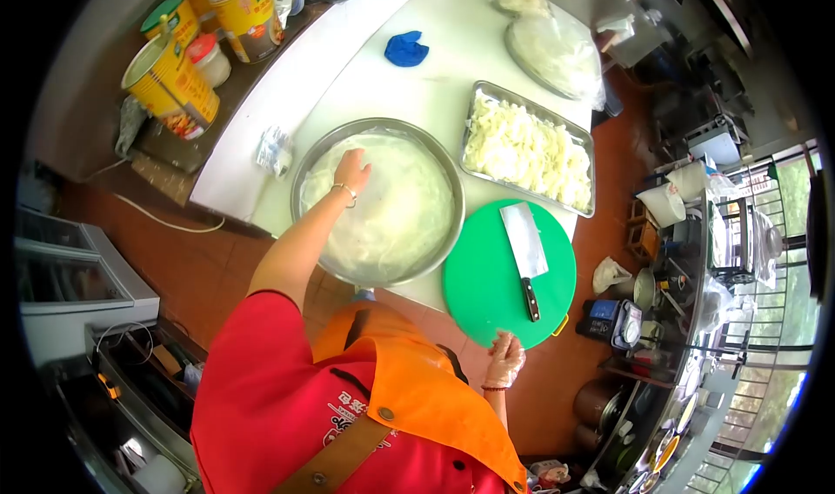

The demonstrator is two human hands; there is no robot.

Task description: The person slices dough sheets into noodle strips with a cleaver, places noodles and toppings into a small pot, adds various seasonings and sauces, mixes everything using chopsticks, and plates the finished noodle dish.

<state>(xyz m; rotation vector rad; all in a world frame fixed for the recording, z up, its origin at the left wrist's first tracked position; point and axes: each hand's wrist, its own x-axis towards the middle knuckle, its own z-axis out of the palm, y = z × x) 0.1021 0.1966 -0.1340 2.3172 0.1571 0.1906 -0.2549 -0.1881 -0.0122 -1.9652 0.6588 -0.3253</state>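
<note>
My left hand (352, 172), with a bracelet at the wrist, is over the wide metal basin (456, 220) and appears to touch the clear film or pale contents (391, 211) inside it. Its fingers look bent and drawn together; what they hold, if anything, is hidden. Out past the near edge of the round green cutting board (474, 277), my right hand (504, 361) wears a clear plastic glove, its fingers curled and no object visible in them. A cleaver (525, 240) with a dark handle lies flat on the board, apart from both hands.
A metal tray (593, 172) of chopped pale vegetable (526, 150) stands beyond the board. Farther back are a blue crumpled cloth or bag (406, 49) and a plastic-covered round container (557, 55). Yellow cans (174, 90) line the left shelf; a small clear packet (275, 151) lies beside the basin.
</note>
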